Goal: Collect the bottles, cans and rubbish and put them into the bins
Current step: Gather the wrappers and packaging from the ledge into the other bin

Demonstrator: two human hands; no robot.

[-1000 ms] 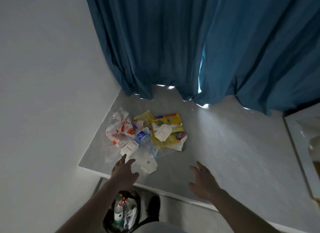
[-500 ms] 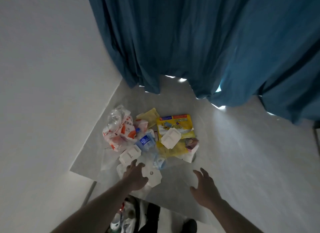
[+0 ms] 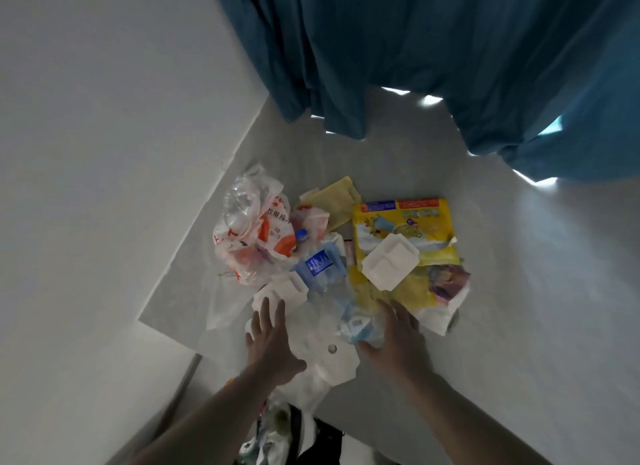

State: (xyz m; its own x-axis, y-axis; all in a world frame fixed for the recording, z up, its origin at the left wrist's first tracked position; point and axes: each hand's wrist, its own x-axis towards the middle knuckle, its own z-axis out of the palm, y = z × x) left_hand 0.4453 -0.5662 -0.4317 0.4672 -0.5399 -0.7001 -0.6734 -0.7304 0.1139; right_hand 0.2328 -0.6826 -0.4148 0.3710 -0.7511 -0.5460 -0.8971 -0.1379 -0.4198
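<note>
both hands have advanced onto the rubbish pile: left hand [image 3: 272,340] and right hand [image 3: 394,336] spread wide, holding nothing, over flat white paper trays [image 3: 332,357] on the grey floor [image 3: 519,291]; best gathered inward before lifting.

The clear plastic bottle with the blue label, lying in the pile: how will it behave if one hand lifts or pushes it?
The clear plastic bottle with the blue label looks empty, so it is probably light. Its thin wall seems crumpled and may dent under a grip. It lies on its side among loose wrappers, so a push might roll it a little.
</note>
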